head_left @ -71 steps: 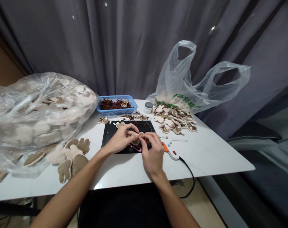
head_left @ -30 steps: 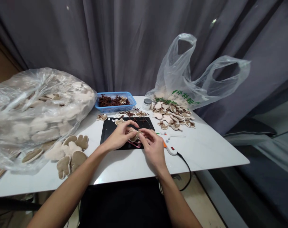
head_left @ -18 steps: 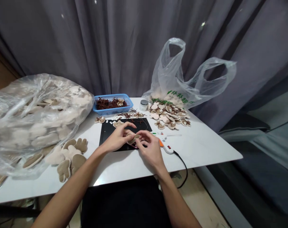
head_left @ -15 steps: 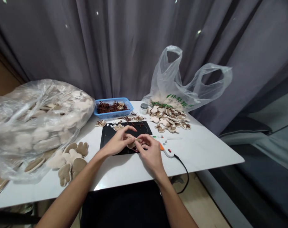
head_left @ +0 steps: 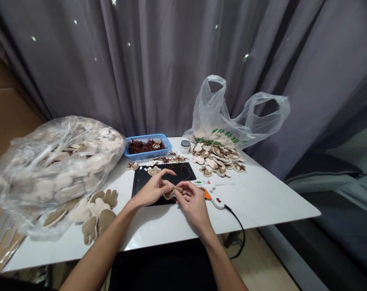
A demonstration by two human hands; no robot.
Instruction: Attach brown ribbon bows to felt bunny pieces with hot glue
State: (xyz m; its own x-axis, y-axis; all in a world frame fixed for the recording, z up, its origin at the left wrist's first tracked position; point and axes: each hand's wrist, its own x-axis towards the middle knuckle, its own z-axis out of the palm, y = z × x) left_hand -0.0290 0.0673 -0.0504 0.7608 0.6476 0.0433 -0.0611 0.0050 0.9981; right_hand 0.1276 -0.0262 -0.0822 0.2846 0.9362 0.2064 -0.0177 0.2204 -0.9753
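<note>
Over a black mat (head_left: 141, 179), my left hand (head_left: 154, 189) pinches a small brown-and-cream plush applique (head_left: 168, 195) between thumb and fingers. My right hand (head_left: 191, 199) is closed on the other side of the same piece, its fingertips meeting the left ones; they partly hide it. Just beyond my right hand lies a white and orange glue gun (head_left: 215, 199) with a black cord. Another plush piece (head_left: 154, 170) rests on the mat behind my left hand. Dark red-brown bows (head_left: 168, 160) are scattered along the mat's far edge.
A blue basket (head_left: 147, 154) of bows and a lidded jar (head_left: 185, 146) stand at the back. Finished-looking pieces with bows form a pile (head_left: 219, 159) before a clear plastic bag (head_left: 213, 105). At left, a big clear bag (head_left: 62, 178) bulges with plush pieces; loose ones (head_left: 97, 220) lie beside it.
The whole view has shifted, so the table sits slightly lower and farther right. Both hands stay together on the plush applique, with only small finger movement.
</note>
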